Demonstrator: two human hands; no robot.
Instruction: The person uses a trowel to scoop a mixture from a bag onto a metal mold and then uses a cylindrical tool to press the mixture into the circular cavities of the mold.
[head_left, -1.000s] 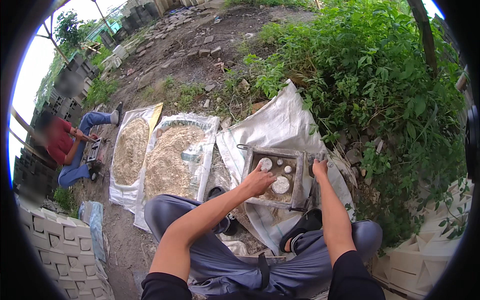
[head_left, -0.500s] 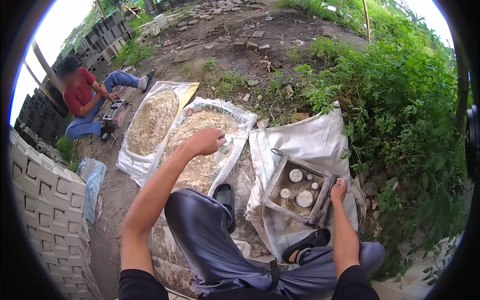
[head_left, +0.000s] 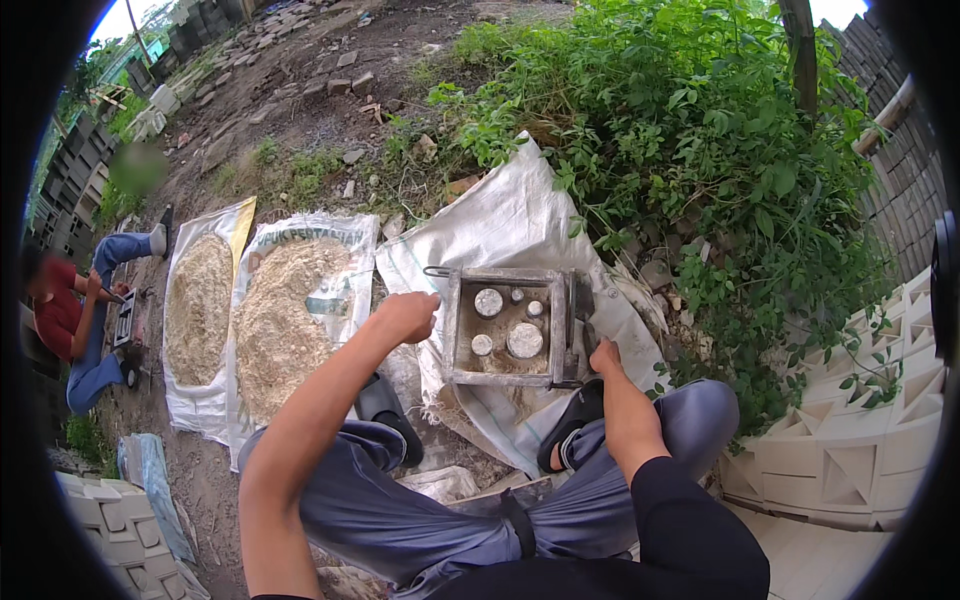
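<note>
White woven sack (head_left: 490,215): ahead of the fingers.
Powdery heap (head_left: 275,325): left of the left hand (head_left: 405,318).
Wooden frame (head_left: 510,379): between both hands.
Left hand: fingers look curled, whether pinching anything I cannot tell; seemingly a reach beside the frame.
Right hand (head_left: 606,357): right of the frame, fingers' grip unclear.
Pale discs (head_left: 525,340): inside the frame, right of the left fingers; reaching them calls for clearing its raised wall.
</note>
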